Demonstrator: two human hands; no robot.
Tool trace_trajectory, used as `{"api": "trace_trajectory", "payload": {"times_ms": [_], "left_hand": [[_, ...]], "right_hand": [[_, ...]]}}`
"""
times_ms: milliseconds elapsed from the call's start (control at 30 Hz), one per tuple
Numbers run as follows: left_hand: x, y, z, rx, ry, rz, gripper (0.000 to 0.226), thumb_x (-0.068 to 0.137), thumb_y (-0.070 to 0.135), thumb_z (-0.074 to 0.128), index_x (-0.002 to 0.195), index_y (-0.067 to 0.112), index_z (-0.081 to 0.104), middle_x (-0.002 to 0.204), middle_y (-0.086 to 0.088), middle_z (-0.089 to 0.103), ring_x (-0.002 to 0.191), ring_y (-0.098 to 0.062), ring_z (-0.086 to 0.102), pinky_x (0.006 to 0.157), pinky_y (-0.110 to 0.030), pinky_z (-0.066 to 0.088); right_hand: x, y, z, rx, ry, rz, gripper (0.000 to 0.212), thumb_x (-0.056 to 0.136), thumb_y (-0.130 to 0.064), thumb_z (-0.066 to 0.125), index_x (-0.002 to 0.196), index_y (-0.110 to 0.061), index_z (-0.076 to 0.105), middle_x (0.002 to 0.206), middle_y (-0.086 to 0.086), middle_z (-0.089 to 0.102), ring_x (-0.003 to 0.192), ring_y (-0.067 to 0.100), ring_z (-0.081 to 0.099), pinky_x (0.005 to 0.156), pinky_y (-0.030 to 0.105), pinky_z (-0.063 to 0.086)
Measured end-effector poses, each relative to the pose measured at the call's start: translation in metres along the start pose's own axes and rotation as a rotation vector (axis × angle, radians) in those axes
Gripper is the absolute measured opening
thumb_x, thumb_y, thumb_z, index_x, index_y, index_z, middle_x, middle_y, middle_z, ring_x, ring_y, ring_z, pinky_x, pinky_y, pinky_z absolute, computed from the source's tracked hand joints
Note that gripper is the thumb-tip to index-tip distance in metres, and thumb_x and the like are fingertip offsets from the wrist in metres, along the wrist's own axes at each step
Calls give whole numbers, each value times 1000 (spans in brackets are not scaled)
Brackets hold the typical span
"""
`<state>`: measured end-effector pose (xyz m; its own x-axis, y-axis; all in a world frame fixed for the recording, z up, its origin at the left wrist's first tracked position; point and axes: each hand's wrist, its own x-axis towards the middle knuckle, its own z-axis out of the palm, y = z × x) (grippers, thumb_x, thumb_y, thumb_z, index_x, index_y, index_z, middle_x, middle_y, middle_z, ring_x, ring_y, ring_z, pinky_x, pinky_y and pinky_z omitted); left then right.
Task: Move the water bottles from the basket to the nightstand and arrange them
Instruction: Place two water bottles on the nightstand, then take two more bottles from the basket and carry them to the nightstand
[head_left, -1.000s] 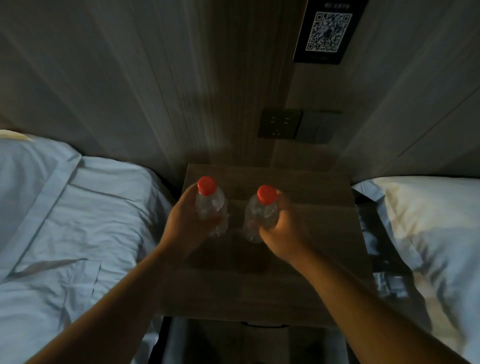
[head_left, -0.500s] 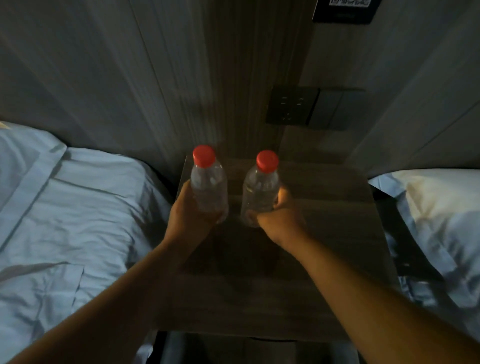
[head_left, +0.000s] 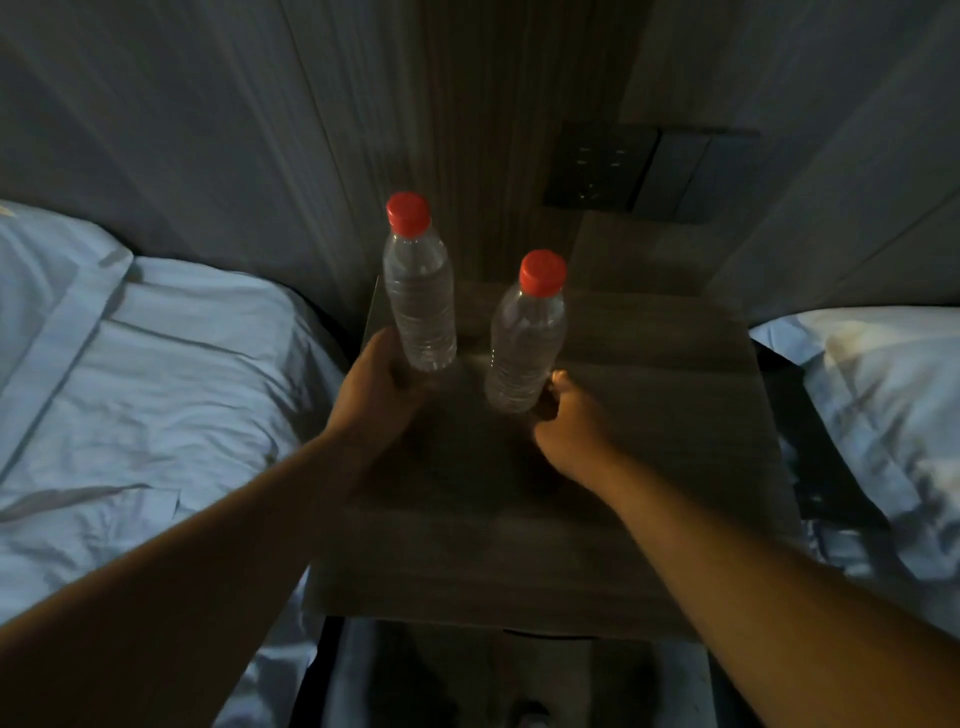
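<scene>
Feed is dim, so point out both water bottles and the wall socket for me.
left water bottle (head_left: 422, 306): head view, middle of its ribbed clear body.
right water bottle (head_left: 525, 348): head view, middle of its clear body.
wall socket (head_left: 600, 166): head view, centre of its dark faceplate.

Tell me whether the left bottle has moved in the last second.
Yes. The left bottle has gone back across the nightstand toward the wall, to near its rear left corner, deeper than the right bottle; the left hand holds its base.

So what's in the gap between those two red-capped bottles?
Nothing stands there: in the head view, the stretch between the left bottle and the right bottle shows only bare dark wood of the nightstand top.
</scene>
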<state>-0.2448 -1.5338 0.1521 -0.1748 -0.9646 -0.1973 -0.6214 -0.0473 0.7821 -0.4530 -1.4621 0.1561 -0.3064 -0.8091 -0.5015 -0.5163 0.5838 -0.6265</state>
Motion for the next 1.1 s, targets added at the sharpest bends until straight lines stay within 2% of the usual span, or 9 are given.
{"api": "trace_trajectory", "payload": {"times_ms": [133,267,400,467,533,700,800,1000,1100], "left_hand": [[-54,-29,4,141,-37,-37,50,81,41,70,126,34,50,120,12,57,106,-6,56,92,-32,49],[-92,-28,-14,303,-217,79,29,87,38,63,115,38,56,99,24,52,87,2,54,76,-20,42],[-134,-4,-43,472,-371,330,33,83,45,49,104,25,65,95,-2,71,84,-19,69,71,-31,55],[-161,19,-56,384,-326,397,18,81,24,62,99,24,63,86,-2,72,84,-15,64,67,-18,48],[-185,47,-68,366,-321,386,25,78,23,61,100,13,67,88,-10,74,91,-18,59,70,-16,42],[-249,104,-93,78,-413,-62,25,94,17,59,114,3,66,98,-2,60,107,-29,62,80,-22,39],[-295,145,-112,-64,-378,-49,10,85,28,68,95,29,71,86,8,67,96,-22,63,77,-20,48],[-360,203,-120,-214,-482,24,18,81,18,72,87,34,72,94,8,75,89,-9,71,83,-34,56],[-379,222,-114,-258,-495,18,24,64,42,71,88,42,74,98,-1,75,95,-18,70,89,-43,54]], "right_hand": [[-34,26,1,-159,21,-111,59,87,-32,62,139,-29,36,139,-2,45,123,18,49,99,40,47],[-79,42,-3,-323,-116,-142,44,88,-34,60,130,-26,48,128,-2,52,112,17,54,95,35,48],[-133,40,-16,-432,-138,-217,33,83,-33,62,114,-22,60,115,2,62,104,24,60,87,31,48],[-166,34,-27,-371,-127,-214,30,81,-32,63,109,-22,62,109,3,66,101,25,63,85,34,52],[-198,28,-43,-279,-73,-154,31,83,-33,63,111,-23,62,111,0,67,101,21,63,87,35,53],[-286,11,-88,270,34,17,12,84,-28,66,96,-25,67,97,-1,72,95,15,68,90,42,54],[-343,-1,-116,489,42,17,13,75,-35,64,85,-29,68,94,2,73,91,17,68,91,47,54],[-431,-5,-163,601,25,-126,9,84,-17,64,91,-22,68,91,-1,72,87,6,67,77,19,53],[-454,10,-175,558,23,-101,12,86,-10,64,92,-19,69,91,0,72,81,-1,65,71,12,49]]}}
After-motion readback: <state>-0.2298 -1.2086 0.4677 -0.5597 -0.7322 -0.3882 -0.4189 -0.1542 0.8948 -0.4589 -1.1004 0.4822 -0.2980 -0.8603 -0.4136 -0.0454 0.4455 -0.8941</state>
